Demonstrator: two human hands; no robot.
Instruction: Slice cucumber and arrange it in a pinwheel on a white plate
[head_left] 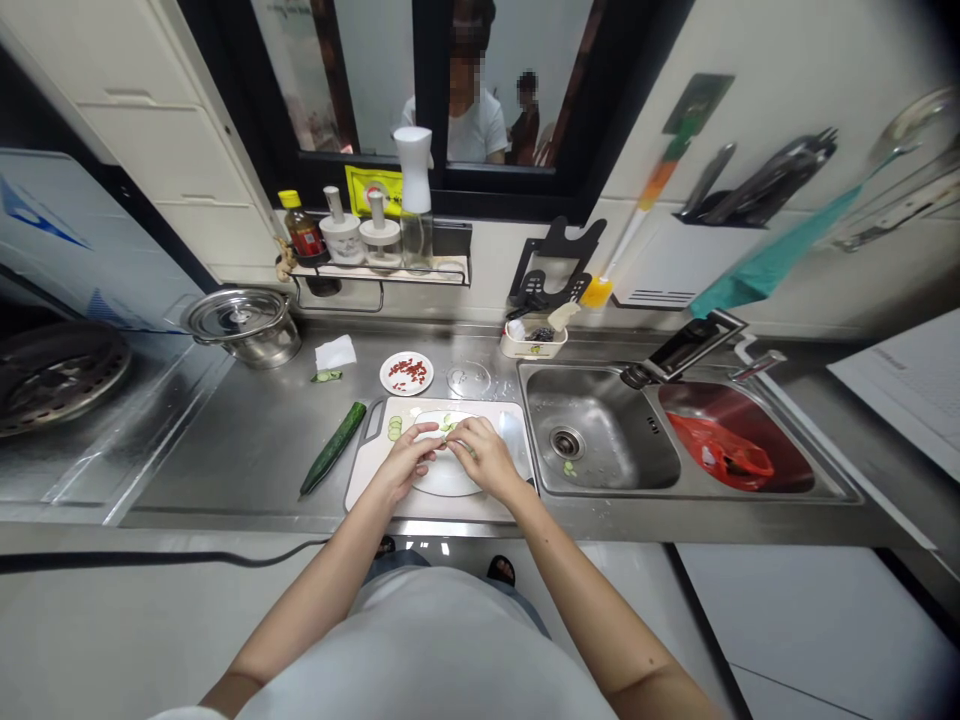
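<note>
My left hand (411, 460) and my right hand (484, 455) meet over a white plate (450, 485). Their fingertips come together at a small, thin, greenish piece, too small and hidden to name. My right thumb and fingers pinch there; the left fingers curve in from the other side. On the far part of the plate lie a few green cucumber pieces (448, 421). The plate rests on a pale cutting board (364, 470) with a grey edge. Cucumber slices (395, 428) overlap at the board's left. A dark knife handle (532, 484) shows partly at its right edge.
A cucumber (334, 448) lies left of the board. Behind stand a small plate of red bits (406, 373), a clear lid (469, 378) and white paper (335, 353). A lidded steel pot (251, 325) stands back left. A double sink (600, 430) with a tap (675, 350) is at right.
</note>
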